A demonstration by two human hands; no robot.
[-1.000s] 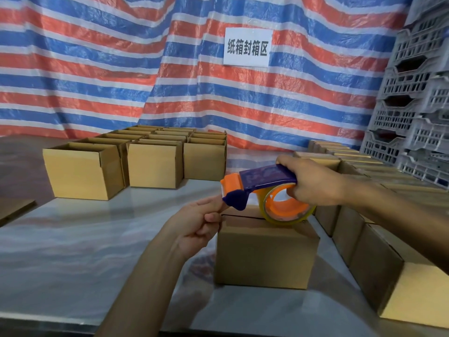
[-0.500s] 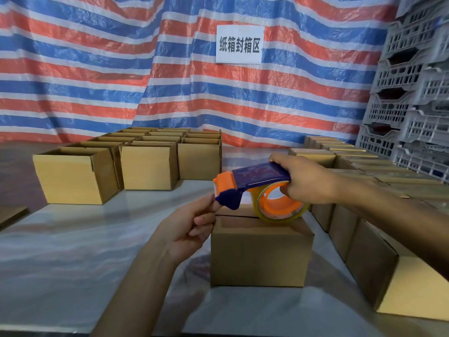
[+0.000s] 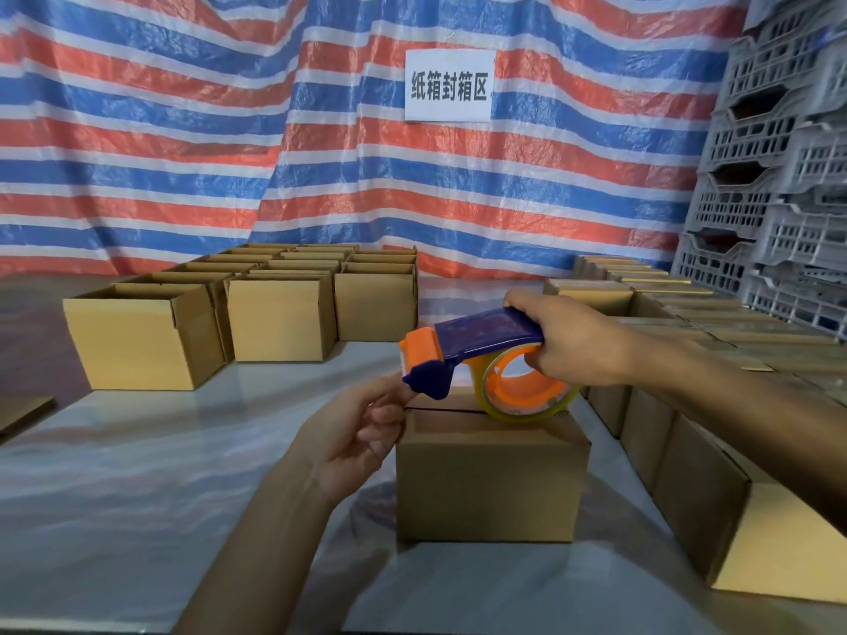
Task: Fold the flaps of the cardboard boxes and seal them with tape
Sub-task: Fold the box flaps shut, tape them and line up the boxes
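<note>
Head view looks down over a pale, glossy table [image 3: 137, 474] with one small cardboard box [image 3: 490, 478] standing in the middle, close to the person. Its top flaps are folded down flat, and a dark seam runs across the top where they meet.

The right hand [image 3: 577, 341] is wrapped around the blue handle of a tape dispenser [image 3: 481, 341], fingers curled under it and thumb on top. The dispenser sits just over the box, its orange front pointing left past the box's left edge. The roll of clear tape [image 3: 504, 407] on its orange core rests on, or just above, the right part of the box top.

The left hand [image 3: 362, 433] is raised beside the box's upper left corner. Thumb and forefinger are pinched together right under the dispenser's front, on the loose end of the tape, though the clear strip itself is faint. The other fingers are curled in toward the palm.

Farther back on the left stands a block of open boxes [image 3: 146, 336] in rows, flaps up. Along the right side runs a line of closed boxes [image 3: 687, 474], reaching from the near corner to the back. A flat cardboard sheet [image 3: 23, 412] pokes in at the left edge.

Behind the table hangs a red, white and blue striped tarp [image 3: 183, 130] with a white paper sign [image 3: 449, 84] carrying printed Chinese characters. Grey plastic crates [image 3: 779, 176] are stacked at the far right.
</note>
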